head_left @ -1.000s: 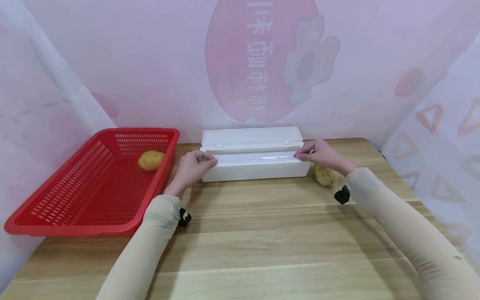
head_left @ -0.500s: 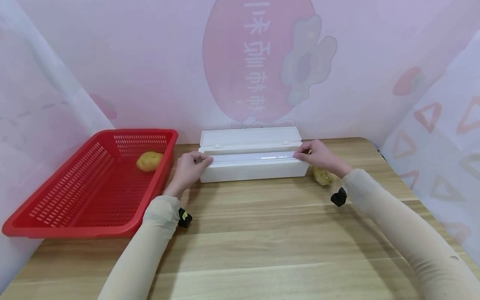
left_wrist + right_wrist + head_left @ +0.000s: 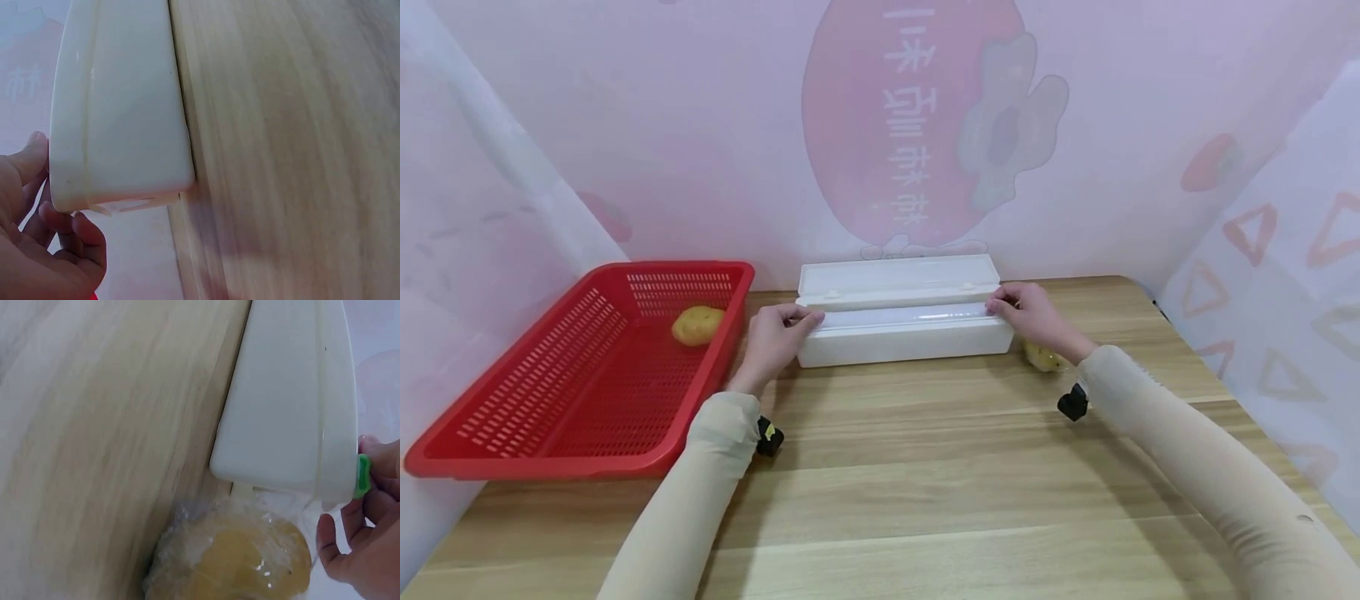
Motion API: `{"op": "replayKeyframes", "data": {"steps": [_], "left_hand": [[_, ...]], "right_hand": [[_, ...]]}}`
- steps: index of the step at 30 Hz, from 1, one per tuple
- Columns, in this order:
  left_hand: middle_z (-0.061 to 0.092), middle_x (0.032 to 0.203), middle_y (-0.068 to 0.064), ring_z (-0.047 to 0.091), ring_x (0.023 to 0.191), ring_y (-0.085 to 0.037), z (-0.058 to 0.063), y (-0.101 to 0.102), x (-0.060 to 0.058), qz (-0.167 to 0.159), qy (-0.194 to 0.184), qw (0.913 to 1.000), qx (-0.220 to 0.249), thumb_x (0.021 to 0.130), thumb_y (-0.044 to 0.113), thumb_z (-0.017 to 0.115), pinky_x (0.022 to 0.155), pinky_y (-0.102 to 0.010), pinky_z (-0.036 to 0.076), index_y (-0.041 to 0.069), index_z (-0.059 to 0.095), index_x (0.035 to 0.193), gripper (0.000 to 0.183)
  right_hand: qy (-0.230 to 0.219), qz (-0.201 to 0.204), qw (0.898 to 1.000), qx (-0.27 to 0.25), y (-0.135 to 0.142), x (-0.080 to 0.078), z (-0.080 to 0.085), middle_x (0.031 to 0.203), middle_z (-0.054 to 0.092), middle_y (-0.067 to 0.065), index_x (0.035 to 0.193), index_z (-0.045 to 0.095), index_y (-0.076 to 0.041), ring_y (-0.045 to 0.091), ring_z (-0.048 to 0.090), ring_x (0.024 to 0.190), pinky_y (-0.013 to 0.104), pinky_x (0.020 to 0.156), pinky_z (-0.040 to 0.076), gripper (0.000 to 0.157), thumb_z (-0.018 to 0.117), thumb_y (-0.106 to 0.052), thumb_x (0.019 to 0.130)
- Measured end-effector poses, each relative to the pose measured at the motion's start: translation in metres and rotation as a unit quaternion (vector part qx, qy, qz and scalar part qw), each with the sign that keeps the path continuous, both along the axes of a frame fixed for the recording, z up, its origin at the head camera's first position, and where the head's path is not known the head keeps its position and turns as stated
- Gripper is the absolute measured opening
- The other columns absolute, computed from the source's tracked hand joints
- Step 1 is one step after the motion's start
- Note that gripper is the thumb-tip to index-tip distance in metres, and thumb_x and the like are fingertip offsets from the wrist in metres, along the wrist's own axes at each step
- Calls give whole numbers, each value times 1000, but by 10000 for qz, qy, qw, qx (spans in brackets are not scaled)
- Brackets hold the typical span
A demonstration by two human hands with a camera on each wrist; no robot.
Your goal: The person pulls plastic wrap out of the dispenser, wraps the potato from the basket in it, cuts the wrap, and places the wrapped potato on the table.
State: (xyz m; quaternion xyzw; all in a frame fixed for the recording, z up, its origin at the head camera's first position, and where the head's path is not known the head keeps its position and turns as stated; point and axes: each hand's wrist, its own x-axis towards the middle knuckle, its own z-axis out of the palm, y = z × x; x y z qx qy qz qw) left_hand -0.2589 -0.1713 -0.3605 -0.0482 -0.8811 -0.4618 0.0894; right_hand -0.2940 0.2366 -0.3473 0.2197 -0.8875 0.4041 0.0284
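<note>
A white cling film dispenser (image 3: 910, 340) stands near the back of the table, its lid (image 3: 898, 277) raised. Clear cling film (image 3: 917, 315) lies along its top front. My left hand (image 3: 771, 346) pinches at the film's left end, thumb on the rim, as the left wrist view also shows. At the opposite end my right hand (image 3: 1037, 319) has thumb and fingertips around a small green slider (image 3: 362, 476) on the dispenser's edge. Below that hand sits a film-wrapped potato (image 3: 244, 562), partly hidden in the head view.
A red plastic basket (image 3: 673, 454) stands at the left with a bare potato (image 3: 697, 326) in it. The wooden table (image 3: 910, 467) ends at a printed pink curtain (image 3: 700, 125) behind the dispenser.
The head view has shifted slightly. My right hand has settled a little lower, covering more of the wrapped potato. My left hand stays at the dispenser's left end.
</note>
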Motion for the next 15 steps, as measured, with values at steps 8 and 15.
{"op": "replayKeyframes", "data": {"steps": [8, 15], "left_hand": [[62, 82, -8, 50, 74, -23, 4, -2, 0, -293, 186, 9978, -559, 96, 27, 67, 62, -34, 44, 8, 72, 100, 21], [64, 89, -9, 52, 78, -23, 8, -2, 1, -465, 125, 9960, -754, 97, 19, 64, 65, -34, 45, 5, 70, 103, 16]], "right_hand": [[-137, -13, 9996, 238, 2, -5, 6, 88, 67, 10, 96, 70, 0, 22, 56, 77, 26, 64, 46, 11, 65, -10, 96], [-449, -87, 9988, 170, 3, -3, 13, 91, 68, 10, 97, 72, 2, 24, 59, 83, 28, 68, 49, 9, 71, -5, 90]]}}
